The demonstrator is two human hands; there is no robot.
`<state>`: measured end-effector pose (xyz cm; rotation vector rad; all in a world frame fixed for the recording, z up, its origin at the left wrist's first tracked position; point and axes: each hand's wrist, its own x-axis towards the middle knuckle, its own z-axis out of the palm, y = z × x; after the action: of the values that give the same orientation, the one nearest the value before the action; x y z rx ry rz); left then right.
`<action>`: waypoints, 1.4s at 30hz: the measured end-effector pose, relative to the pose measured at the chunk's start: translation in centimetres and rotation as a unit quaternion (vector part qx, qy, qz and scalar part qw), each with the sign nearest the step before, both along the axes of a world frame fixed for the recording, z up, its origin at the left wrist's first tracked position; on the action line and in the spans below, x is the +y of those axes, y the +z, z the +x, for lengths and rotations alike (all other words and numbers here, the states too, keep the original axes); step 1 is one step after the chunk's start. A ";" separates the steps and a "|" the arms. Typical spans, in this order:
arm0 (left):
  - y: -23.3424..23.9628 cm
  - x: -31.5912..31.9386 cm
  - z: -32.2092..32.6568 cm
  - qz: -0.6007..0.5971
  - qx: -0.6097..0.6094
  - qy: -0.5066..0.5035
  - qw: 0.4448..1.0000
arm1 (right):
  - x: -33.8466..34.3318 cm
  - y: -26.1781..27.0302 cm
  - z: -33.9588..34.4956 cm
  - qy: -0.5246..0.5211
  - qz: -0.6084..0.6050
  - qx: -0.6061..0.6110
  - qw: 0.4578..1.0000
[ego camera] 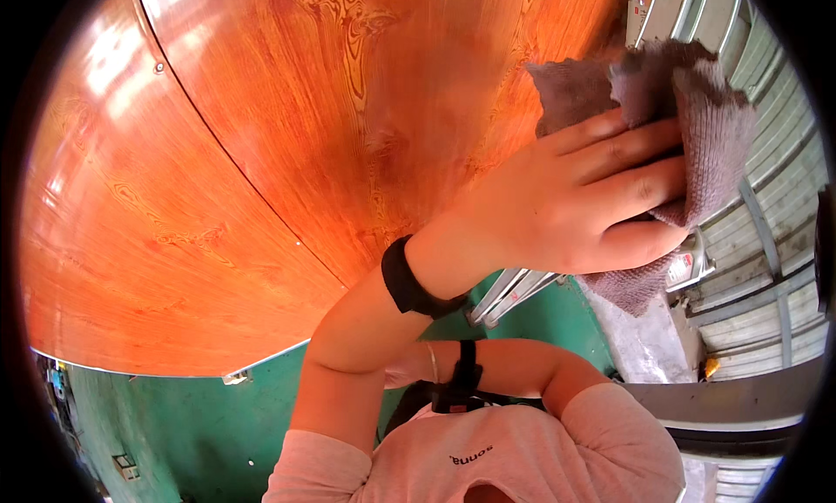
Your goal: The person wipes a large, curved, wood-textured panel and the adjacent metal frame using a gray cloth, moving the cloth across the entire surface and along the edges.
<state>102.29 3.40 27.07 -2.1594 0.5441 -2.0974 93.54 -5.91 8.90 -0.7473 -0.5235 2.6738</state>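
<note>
My left hand [575, 196] reaches across to the upper right, with a black band around its wrist. It is closed on a crumpled brownish-purple cloth [715, 137], which hangs past the fingers. Beside and beyond the wrist stands a large glossy orange-brown wood-grain panel [261, 130], crossed by a dark seam with small fasteners. My right hand [403, 372] is bent in front of my chest, largely hidden behind my left arm. A thin bracelet and a black strap are around the right wrist and forearm. Whether that hand holds anything is hidden.
A green floor [189, 418] lies below the panel. Metal legs [513, 297], perhaps of a ladder, stand beyond my left wrist. Ribbed metal sheeting [784, 209] runs along the right. A white container [680, 268] stands near a pale ledge [643, 340]. A small box [125, 467] lies at lower left.
</note>
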 end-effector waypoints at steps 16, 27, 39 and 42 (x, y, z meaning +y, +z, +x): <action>0.0 -1.1 -0.3 -0.010 0.039 0.000 0.999 | 0.8 4.3 2.4 -0.106 -0.162 -0.049 0.980; 0.0 0.9 3.3 -0.001 0.085 0.058 0.995 | 2.8 0.7 13.5 -0.099 0.220 -0.002 0.970; -2.7 2.9 6.2 -0.238 0.055 0.316 0.917 | 9.3 11.6 28.4 -0.513 0.479 -0.102 0.705; -3.6 3.6 5.3 -0.229 0.077 0.384 0.891 | 11.5 12.0 29.3 -0.506 0.454 -0.055 0.731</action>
<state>107.56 7.03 23.47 -2.2110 -0.7761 -1.6932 122.87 5.58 20.86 -0.5883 -0.9692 1.1289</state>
